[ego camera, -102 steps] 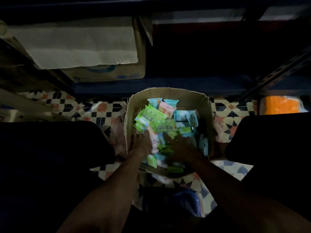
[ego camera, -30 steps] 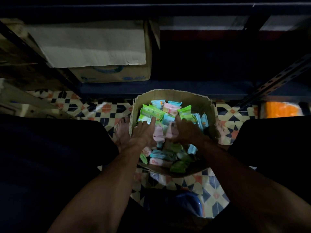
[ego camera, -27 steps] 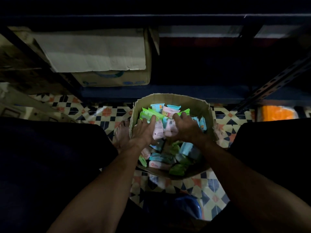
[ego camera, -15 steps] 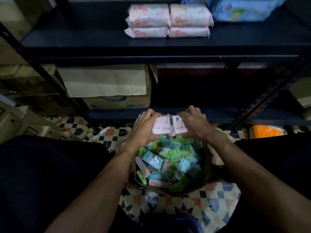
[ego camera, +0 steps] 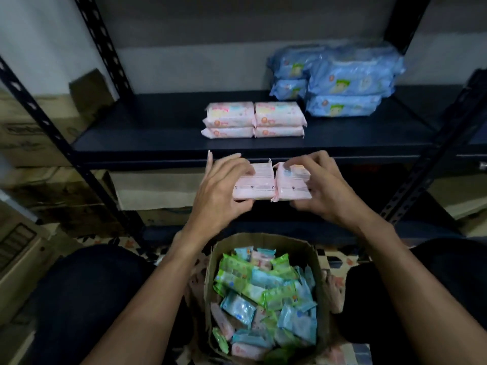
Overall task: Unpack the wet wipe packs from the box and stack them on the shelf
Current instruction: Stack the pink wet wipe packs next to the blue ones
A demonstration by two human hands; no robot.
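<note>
My left hand (ego camera: 218, 191) grips a pink wet wipe pack (ego camera: 255, 184), and my right hand (ego camera: 322, 187) grips a second pink pack (ego camera: 292, 184) pressed against it side by side. Both packs hang just below the front edge of the dark shelf (ego camera: 147, 138). On that shelf lie several pink packs (ego camera: 254, 119) in two low stacks. The open cardboard box (ego camera: 263, 242) stands on the floor between my knees, full of green, blue and pink packs (ego camera: 263, 296).
Larger blue wipe packs (ego camera: 340, 80) are stacked at the shelf's right rear. Slanted black uprights (ego camera: 47, 122) frame the shelf on both sides. A cardboard carton (ego camera: 155, 191) sits on the lower level; more cartons stand at the left.
Both hands picked two pink packs out of the box and lifted them together up to the shelf's front edge. The view tilted up, bringing the shelf and its stacks into sight.
</note>
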